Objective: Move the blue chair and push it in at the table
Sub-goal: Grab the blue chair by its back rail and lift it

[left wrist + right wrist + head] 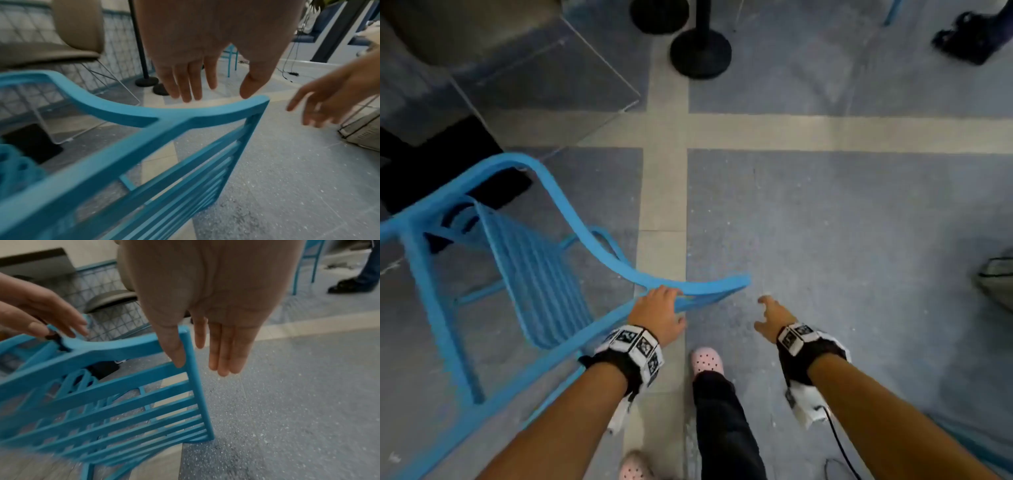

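both forearms fill the bottom of the head view, the left hand [659,313] resting with relaxed fingers on the top rail of the blue chair [524,260], the right hand [770,317] just beside the rail's end, fingers spread and holding nothing. from the left wrist, straight fingers [186,84] hover at that rail. from the right wrist, the thumb [174,347] touches the rail's corner, so the reach looks underway; next, both hands should close on the rail.

Speckled grey-blue floor [825,222] with beige strips carries the blue chair [534,274] and two black round stand bases [700,53]
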`<state>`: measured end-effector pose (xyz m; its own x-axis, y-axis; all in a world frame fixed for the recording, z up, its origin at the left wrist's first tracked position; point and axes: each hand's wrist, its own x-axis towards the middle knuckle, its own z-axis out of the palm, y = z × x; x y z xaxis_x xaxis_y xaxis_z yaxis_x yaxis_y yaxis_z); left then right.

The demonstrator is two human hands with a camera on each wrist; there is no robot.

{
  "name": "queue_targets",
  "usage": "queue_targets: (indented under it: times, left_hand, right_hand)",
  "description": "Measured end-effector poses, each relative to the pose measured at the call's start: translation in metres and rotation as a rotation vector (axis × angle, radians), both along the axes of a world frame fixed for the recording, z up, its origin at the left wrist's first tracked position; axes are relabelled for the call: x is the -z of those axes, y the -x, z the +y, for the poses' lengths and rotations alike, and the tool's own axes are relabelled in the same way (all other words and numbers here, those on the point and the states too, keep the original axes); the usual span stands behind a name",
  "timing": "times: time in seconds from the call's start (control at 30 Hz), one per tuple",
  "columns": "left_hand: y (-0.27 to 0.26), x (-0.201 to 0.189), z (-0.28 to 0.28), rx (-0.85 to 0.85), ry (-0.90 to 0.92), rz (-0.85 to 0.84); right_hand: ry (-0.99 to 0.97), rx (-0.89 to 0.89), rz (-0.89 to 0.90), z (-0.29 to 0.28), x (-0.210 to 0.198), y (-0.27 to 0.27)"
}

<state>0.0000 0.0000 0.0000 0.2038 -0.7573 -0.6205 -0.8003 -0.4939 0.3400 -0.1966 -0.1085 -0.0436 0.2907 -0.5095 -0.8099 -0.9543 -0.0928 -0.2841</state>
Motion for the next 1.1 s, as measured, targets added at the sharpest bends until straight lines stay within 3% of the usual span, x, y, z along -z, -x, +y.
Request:
queue_targets:
  times: [0.13, 0.3, 0.4, 0.6, 0.77, 0.87, 1.1]
  left_hand:
    - [0.025, 0.054, -0.059, 0.078, 0.006, -0.021]
    - [0.038, 0.082, -0.098, 0.151, -0.099, -0.064]
    - [0.036, 0.083, -0.104, 0.184, -0.108, -0.032]
    - [0.043, 0.082, -0.088, 0.09, -0.167, 0.002]
    - [0.044, 0.049, -0.051, 0.089, -0.17, 0.019]
    - [0.035, 0.003, -0.016, 0.056, -0.147, 0.01]
    - [0.002, -0.091, 0.094, 0.066, -0.077, -0.029]
  right_hand:
    - [-0.004, 0.107, -0.035, -0.043, 0.055, -0.014]
    - [-0.063, -0.021, -0.053, -0.053, 0.103, -0.023]
    - [-0.075, -0.048, -0.066, -0.054, 0.115, -0.028]
    - [-0.05, -0.113, -0.156, -0.045, 0.103, -0.021]
    - [-0.089, -0.205, -0.275, -0.013, 0.069, -0.012]
    - [-0.11, -0.266, -0.316, 0.017, 0.039, -0.018]
    - [-0.21, -0.692, -0.382, 0.095, -0.033, -0.053]
